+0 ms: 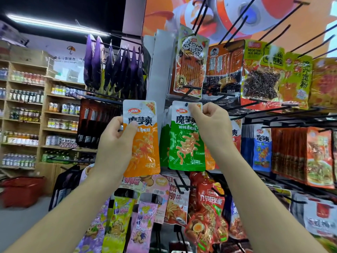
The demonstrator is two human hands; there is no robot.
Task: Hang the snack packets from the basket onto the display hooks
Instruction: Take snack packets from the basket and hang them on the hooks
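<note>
Our left hand [116, 143] grips the orange packet [144, 143] by its left edge, thumb across the front, fingers curled behind. The packet is upright, held in the air off any hook, just left of the green packet [186, 143]. Our right hand [211, 125] pinches the green one at its top right corner. A dark hook tip [186, 104] shows through the hole near that packet's top edge, so it sits on the hook (how far along the rod, we can't tell). More packets with the same white top hang right behind it. Green's left edge and orange's right edge are close, with a thin gap between.

The red basket [21, 190] sits on the floor at far lower left, well apart from both hands; we can't see its contents. Purple packets [113, 70] hang on the rack's left face, above the orange one. Wooden shelves [23, 106] of bottles line the back wall.
</note>
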